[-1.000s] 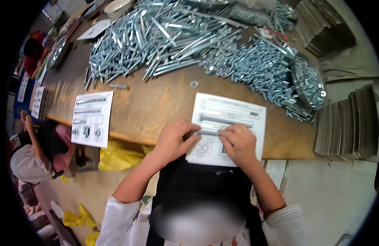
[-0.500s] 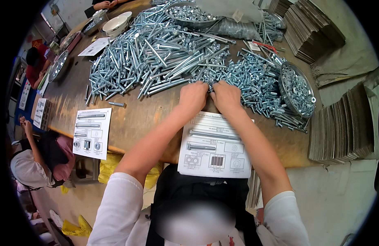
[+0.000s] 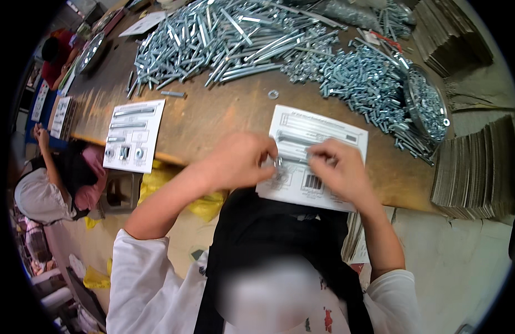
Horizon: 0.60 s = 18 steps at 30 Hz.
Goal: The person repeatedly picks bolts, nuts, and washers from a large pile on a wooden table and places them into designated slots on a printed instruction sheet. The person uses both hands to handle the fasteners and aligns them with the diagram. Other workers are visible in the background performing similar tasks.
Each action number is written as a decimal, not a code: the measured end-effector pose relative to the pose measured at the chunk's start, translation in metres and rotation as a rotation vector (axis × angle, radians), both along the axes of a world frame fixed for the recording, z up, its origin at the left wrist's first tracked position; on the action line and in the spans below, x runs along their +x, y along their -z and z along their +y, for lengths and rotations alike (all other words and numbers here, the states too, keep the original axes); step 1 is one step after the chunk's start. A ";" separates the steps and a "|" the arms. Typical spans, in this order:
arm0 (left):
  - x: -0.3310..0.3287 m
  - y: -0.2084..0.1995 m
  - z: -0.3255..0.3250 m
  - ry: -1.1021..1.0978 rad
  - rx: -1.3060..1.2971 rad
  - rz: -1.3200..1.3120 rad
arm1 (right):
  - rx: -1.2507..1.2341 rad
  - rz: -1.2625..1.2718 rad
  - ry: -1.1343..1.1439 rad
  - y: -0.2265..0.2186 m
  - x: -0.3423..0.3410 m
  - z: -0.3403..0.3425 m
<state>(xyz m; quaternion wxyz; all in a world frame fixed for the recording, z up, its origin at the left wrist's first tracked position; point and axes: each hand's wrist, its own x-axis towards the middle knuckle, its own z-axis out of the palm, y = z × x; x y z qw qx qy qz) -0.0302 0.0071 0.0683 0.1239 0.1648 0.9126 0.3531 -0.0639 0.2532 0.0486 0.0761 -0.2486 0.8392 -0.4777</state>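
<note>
From my remote view, a worn brown table (image 3: 207, 108) spreads out beyond both hands, with pale floor (image 3: 435, 250) right of the right forearm.

At far left, well apart from the left hand, I see a person in white, black and pink (image 3: 43, 192) beside the table, and a person in dark red (image 3: 57, 62) farther off. Nearer, a second printed sheet (image 3: 151, 118) bearing metal fittings overhangs the table edge. A yellow bag (image 3: 156, 182) shows below, beside the left forearm.

Beyond the left hand, a lone bolt (image 3: 173, 94) lies before a heap of long bolts (image 3: 213, 42).

The left hand (image 3: 238, 161) curls its thumb and forefinger about a small shiny piece (image 3: 278, 162); blur keeps me from telling whether it grips. The near printed sheet (image 3: 293, 195) lies under both hands, partly covered, a long bolt (image 3: 293, 138) across it. The right hand (image 3: 341, 170) bends its fingertips to the sheet; I cannot tell what they grasp.

Beyond, a metal ring (image 3: 273, 94) lies alone. Rightward, short bolts (image 3: 363, 83) crowd against a round metal tray (image 3: 412, 106), and a cardboard stack (image 3: 474, 172) hems the right side.
</note>
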 end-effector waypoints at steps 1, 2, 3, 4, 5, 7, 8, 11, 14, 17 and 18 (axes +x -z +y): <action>0.016 0.003 0.002 0.029 -0.001 -0.057 | -0.019 -0.112 -0.059 0.001 0.019 -0.004; 0.027 0.014 0.003 0.048 -0.003 -0.024 | 0.023 -0.143 -0.091 0.005 0.033 -0.010; 0.032 0.021 0.003 0.038 -0.024 -0.055 | 0.065 -0.174 -0.122 0.009 0.042 -0.016; 0.034 0.026 0.006 0.028 -0.042 -0.080 | 0.128 -0.144 -0.122 0.015 0.047 -0.021; 0.036 0.029 0.008 0.019 -0.060 -0.105 | 0.149 -0.130 -0.096 0.019 0.049 -0.024; 0.033 0.030 0.008 0.003 -0.041 -0.159 | 0.194 -0.096 -0.040 0.023 0.050 -0.028; 0.030 0.029 0.009 0.002 -0.046 -0.188 | 0.196 -0.075 -0.010 0.026 0.050 -0.029; 0.029 0.036 0.013 -0.030 -0.087 -0.104 | 0.181 -0.025 0.048 0.030 0.051 -0.029; 0.033 0.049 0.013 -0.100 -0.086 0.012 | 0.153 0.014 0.026 0.032 0.051 -0.024; 0.039 0.043 0.012 -0.141 -0.007 -0.004 | 0.158 0.083 -0.007 0.035 0.053 -0.023; 0.041 0.040 0.011 -0.147 0.027 -0.028 | 0.156 0.107 -0.011 0.038 0.052 -0.024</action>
